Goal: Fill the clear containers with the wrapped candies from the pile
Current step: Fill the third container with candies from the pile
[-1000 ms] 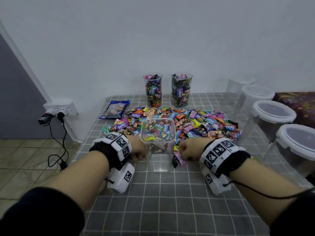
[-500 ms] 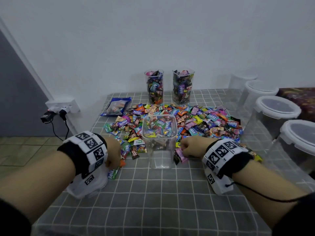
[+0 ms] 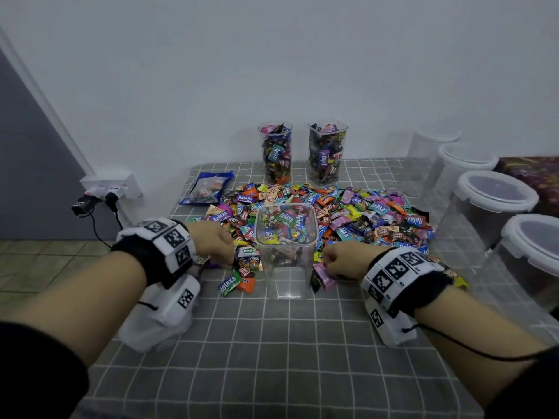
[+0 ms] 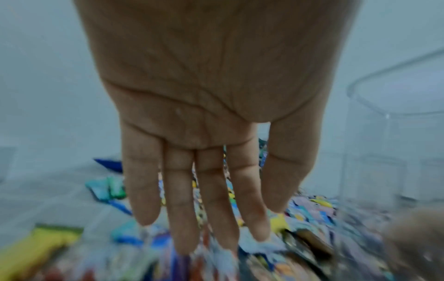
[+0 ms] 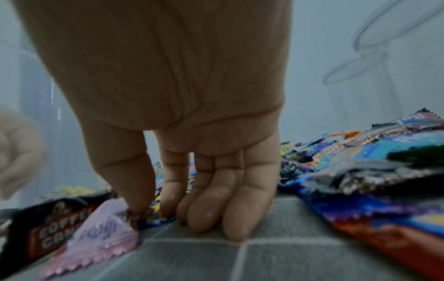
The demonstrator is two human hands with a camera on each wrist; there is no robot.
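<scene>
Relaxa candies (image 3: 302,219), Coffee Candy wrapper (image 5: 55,233)

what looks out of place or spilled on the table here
A few wrapped candies, like the green Relaxa candy, lie strayed from the candy pile onto the grey checked tablecloth beside the square clear container.

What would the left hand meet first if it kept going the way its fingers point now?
Most likely the wrapped candies at the near edge of the pile: the left hand has straight fingers aimed down over them. The view is blurred, so depth is uncertain.
</scene>
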